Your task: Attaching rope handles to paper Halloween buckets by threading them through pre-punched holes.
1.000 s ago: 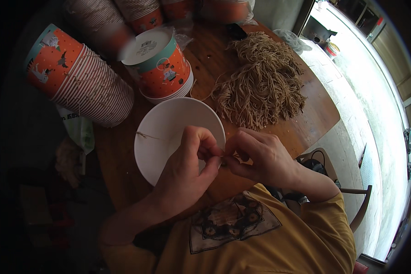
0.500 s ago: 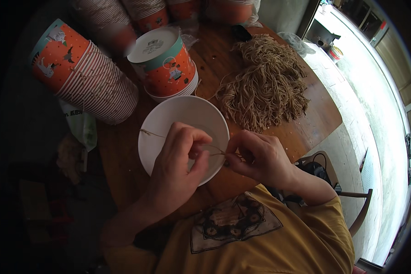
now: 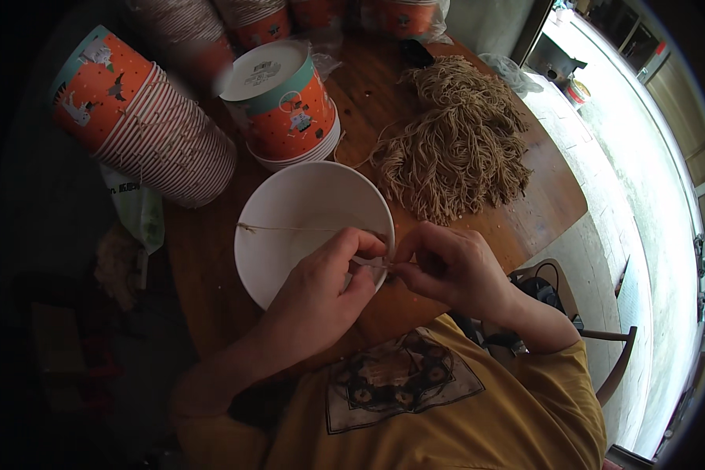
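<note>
Left hand (image 3: 321,274) is curling thumb and forefinger close at the bucket's right rim; can't tell whether it's gripping. Right hand (image 3: 454,262) is pinching thin cord (image 3: 290,229) just outside that rim, fingertips nearly together. Cord is running left-right across the mouth of the white bucket (image 3: 262,262), long axis crosswise; a knot is sitting at the left rim. Bucket is standing on the table (image 3: 529,219), mouth facing up. Left side looks done; right-side fastening seems unfinished. Beyond, a leaning bucket stack (image 3: 160,141) is showing cords; an upended stack (image 3: 290,117) and loose cord pile (image 3: 462,141) are waiting.
</note>
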Tool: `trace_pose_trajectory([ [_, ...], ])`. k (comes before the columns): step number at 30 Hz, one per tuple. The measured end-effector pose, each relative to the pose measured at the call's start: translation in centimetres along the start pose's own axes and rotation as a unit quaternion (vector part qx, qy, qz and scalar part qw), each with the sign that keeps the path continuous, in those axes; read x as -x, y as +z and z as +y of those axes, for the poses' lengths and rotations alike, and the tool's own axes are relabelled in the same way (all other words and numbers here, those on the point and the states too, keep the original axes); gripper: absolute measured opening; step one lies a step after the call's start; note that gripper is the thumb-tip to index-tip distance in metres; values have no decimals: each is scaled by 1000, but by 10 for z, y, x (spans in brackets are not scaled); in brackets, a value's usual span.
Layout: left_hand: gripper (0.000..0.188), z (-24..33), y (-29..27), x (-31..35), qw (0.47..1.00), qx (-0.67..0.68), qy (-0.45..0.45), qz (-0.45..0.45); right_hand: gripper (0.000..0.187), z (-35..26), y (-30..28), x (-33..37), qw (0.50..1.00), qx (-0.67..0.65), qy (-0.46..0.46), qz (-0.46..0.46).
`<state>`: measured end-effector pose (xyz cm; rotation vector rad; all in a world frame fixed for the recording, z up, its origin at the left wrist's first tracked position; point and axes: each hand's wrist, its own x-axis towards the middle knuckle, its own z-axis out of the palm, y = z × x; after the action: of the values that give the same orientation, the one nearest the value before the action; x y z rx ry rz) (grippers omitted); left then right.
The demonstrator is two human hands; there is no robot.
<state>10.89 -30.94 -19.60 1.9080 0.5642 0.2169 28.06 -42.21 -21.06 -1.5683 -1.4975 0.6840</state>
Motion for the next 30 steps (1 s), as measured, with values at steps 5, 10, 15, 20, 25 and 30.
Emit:
trace_pose_trajectory([
  [5,18,-4,2,0,999,47,22,1,12,5,3,2,999,-22,-35,13],
  [10,14,-3,1,0,996,91,-14,-18,13,5,3,-1,998,-7,-68,13],
  [15,11,1,-1,-4,998,56,-29,-21,15,6,2,-1,998,-6,-64,10],
  [20,15,-4,1,-8,970,-156,172,74,15,5,3,1,998,10,-59,22],
  [25,21,-3,12,-4,950,-202,212,109,15,3,5,3,999,7,-45,28],
  [30,21,-1,16,-2,953,-194,193,129,15,4,7,6,999,2,-41,33],
])
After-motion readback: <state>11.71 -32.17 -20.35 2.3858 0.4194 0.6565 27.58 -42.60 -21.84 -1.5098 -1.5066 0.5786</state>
